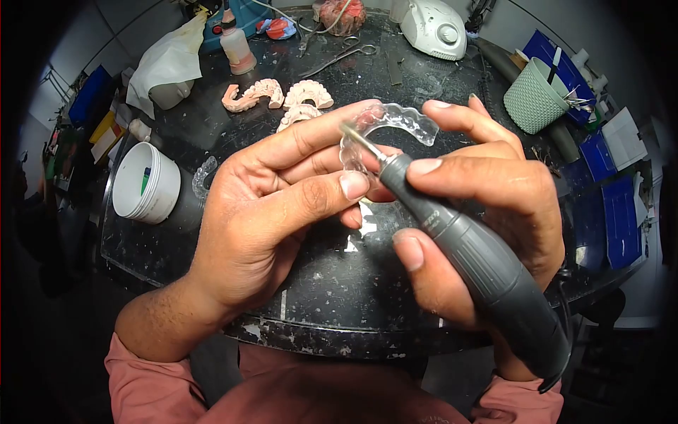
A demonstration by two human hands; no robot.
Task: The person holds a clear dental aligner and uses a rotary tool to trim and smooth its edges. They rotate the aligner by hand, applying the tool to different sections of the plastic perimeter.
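My left hand (275, 191) pinches a clear dental aligner (406, 120) by one end, between thumb and fingers. The aligner's curved arch reaches out to the right, its tooth shapes showing along the rim. In my right hand (487, 184) is a dark grey rotary handpiece (480, 268), gripped like a pen with its cable end toward me. The slim bur (361, 143) at its tip overlaps the left side of the aligner in this view, close to my left index finger. Behind my left hand lie pinkish dental casts (308, 94).
A white tub (147, 184) stands at the left, with another clear aligner (204, 175) beside it. Scissors (342, 58), a bottle (237, 49) and a white control unit (433, 30) are at the back. A green basket (534, 99) of tools stands right on the black table (339, 304).
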